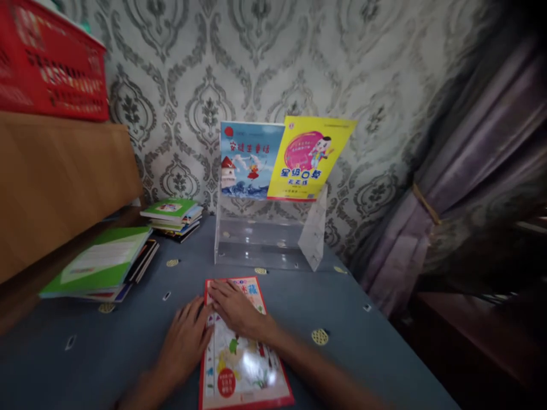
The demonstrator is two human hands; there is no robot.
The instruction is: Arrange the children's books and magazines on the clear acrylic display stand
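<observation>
A red-bordered picture book (pixel 245 361) lies on the table in front of me, its glossy cover facing up. My right hand (pixel 235 307) rests flat across its upper part, fingers stretched toward the top left corner. Along the book's left edge lies my left hand (pixel 186 336), fingers extended, the thumb reaching onto the cover. Beyond the book stands a clear acrylic rack (pixel 265 253). Its top tier holds a blue storybook (pixel 248 162) and, overlapping it on the right, a yellow workbook (pixel 311 159) that leans a little.
At the left, a stack of books with a green one on top (pixel 106 259) lies near another book stack (pixel 173 210). A wooden cabinet (pixel 64 182) carries a red basket (pixel 60 68). A purple curtain (pixel 453 165) hangs at the right, past the edge of the blue-grey table (pixel 359 353).
</observation>
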